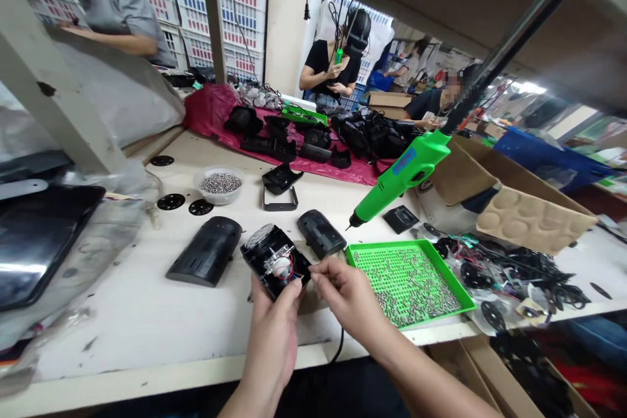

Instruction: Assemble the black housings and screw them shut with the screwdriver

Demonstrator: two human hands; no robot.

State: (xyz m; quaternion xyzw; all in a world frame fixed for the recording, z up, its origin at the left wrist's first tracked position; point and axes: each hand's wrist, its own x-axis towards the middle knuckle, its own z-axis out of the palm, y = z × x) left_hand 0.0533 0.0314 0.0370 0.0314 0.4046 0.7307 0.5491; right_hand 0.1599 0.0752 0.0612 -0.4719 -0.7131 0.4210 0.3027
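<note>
My left hand [274, 323] is closed around a black plastic housing [257, 258], its open side facing up. Inside the housing sit a small motor [281, 266] and red and blue wires. At the housing's right edge, my right hand [343, 290] has thumb and index finger pinched together; what they grip, if anything, is too small to make out. Black curved covers lie on either side, one at the left [208, 251] and one behind my right hand [321, 234]. A green electric screwdriver [399, 179] hangs above, tip pointing down to the left.
A green tray [460, 284] of screws stands at the right, beside a pile of wired parts [509, 281]. Behind are a bowl of small metal parts [220, 186], black discs [171, 201] and black housings on a pink sheet [210, 108]. Co-workers [333, 65] sit beyond.
</note>
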